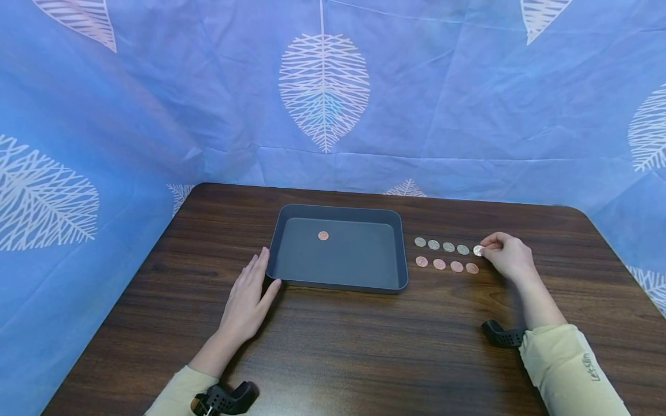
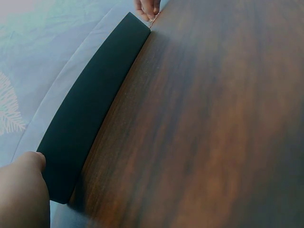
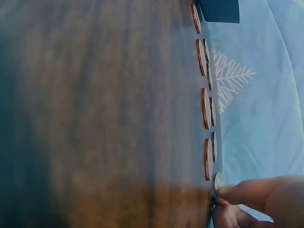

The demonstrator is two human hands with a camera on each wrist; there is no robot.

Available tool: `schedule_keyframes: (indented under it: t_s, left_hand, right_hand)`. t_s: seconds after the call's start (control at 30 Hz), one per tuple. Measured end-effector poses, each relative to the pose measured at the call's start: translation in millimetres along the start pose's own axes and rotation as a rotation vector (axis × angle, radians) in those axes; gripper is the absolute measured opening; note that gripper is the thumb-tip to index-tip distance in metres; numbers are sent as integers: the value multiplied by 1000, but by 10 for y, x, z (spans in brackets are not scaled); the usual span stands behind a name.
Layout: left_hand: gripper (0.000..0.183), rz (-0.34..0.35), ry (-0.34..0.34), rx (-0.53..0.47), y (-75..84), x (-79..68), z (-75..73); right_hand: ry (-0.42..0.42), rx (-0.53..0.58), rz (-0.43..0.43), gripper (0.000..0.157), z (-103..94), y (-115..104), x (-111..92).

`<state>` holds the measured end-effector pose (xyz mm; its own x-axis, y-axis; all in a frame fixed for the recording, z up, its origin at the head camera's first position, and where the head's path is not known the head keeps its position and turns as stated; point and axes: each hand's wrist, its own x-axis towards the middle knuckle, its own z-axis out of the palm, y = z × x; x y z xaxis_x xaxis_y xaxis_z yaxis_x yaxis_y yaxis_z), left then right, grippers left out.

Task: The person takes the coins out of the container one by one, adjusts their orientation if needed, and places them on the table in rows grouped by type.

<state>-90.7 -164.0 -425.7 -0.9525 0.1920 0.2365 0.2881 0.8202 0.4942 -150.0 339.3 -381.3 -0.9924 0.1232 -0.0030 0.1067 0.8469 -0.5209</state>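
Between thumb and fingers my right hand (image 1: pixel 509 257) pinches a silver coin (image 1: pixel 478 251), tilted up at the right end of a row of silver coins (image 1: pixel 448 247). Just in front of that row lies a row of copper coins (image 1: pixel 457 266). The right wrist view shows the pinched silver coin (image 3: pixel 218 182) on edge at the fingertips. My left hand (image 1: pixel 244 300) rests with straight fingers against the near left corner of a dark grey tray (image 1: pixel 338 284). One copper coin (image 1: pixel 323 236) lies inside the tray, left of its middle.
The dark wooden table (image 1: pixel 364 346) ends at a blue cloth (image 1: pixel 218 86) with white leaf prints, hanging behind it. Black wrist devices sit on both forearms, such as the right wrist device (image 1: pixel 502 335). The tray's raised rim stands left of the coin rows.
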Motion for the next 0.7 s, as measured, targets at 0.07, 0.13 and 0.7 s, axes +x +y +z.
schedule_keyframes:
  t_s: [0.07,0.13,0.7]
  left_hand:
    - [65,2,0,1,0,0,-2]
    - [65,3,-1,1,1,1,-3]
    - [65,7,1,4,4,-2,-3]
  right_hand:
    - [9,-15,-7,20,8,-3,1]
    - [14,-21,-9,19,15,-1,4]
    - [56,19,-33,28,24,-115,0]
